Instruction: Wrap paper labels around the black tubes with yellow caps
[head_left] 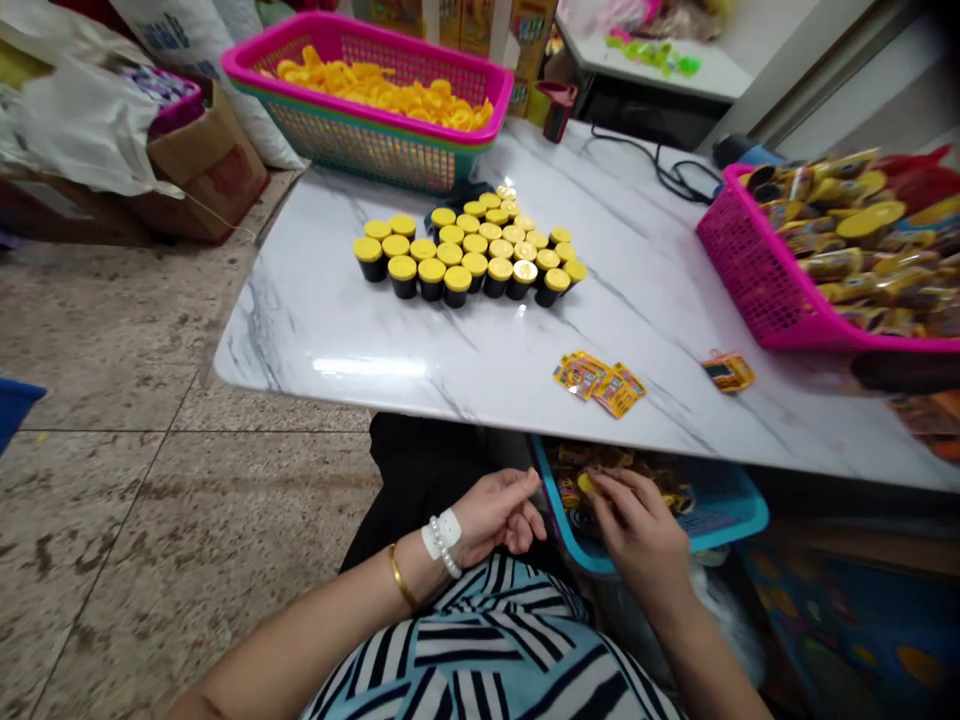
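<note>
My right hand (641, 530) is over the blue basket (574, 550) in my lap, its fingers closed around a small tub with a yellow lid (587, 484); most of the tub is hidden by the fingers. Near the basket's left edge, my left hand (499, 512) hovers with the thumb stretched out and the fingers loosely curled, nothing visible in it. Inside the basket lie several wrapped tubs (667, 485). Above on the table stand many black tubs with yellow lids (450, 255), grouped upright. Small printed cards (600, 380) lie in a pile by the table's front edge.
A pink basket of yellow plastic pieces (367, 50) sits nested at the table's back. To the right, another pink basket (780, 290) is heaped with wrapped tubs. One more card packet (729, 371) lies nearby. A black cable (667, 170) crosses the marble-patterned table (300, 340).
</note>
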